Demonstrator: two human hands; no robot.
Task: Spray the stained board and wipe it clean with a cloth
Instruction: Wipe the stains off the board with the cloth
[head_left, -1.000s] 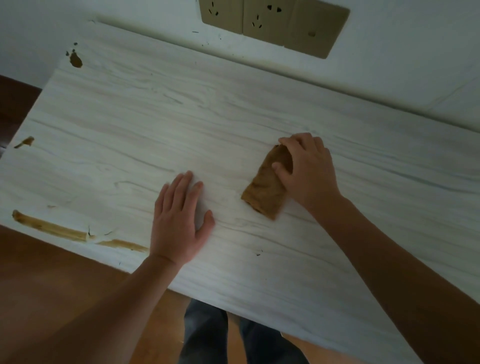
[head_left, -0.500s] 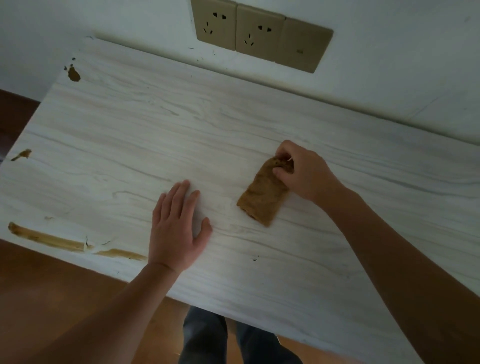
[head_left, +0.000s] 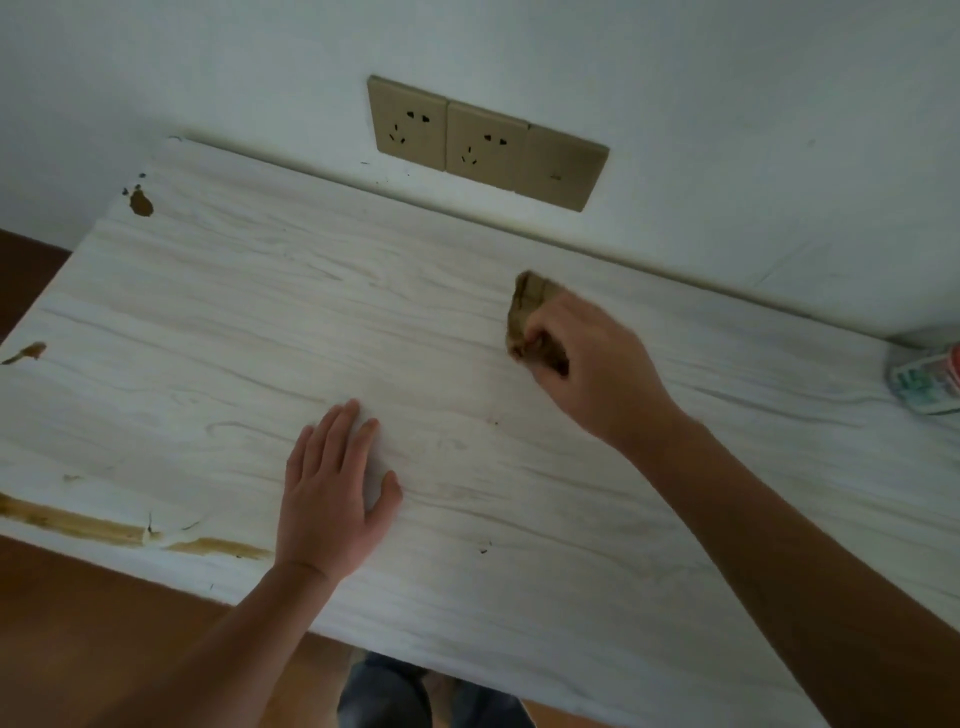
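White wall (head_left: 727, 104) rises behind the pale wood-grain board (head_left: 260, 322) we stand at. Our left hand (head_left: 332, 499) lies flat on it near the front edge, fingers straight and close together, thumb apart. Our right hand (head_left: 592, 374) curls its fingers round the bunched brown cloth (head_left: 530, 306), toward the board's back. A brown streak (head_left: 72, 522) runs along the front left edge; a smaller blob (head_left: 141, 202) marks the far left corner.
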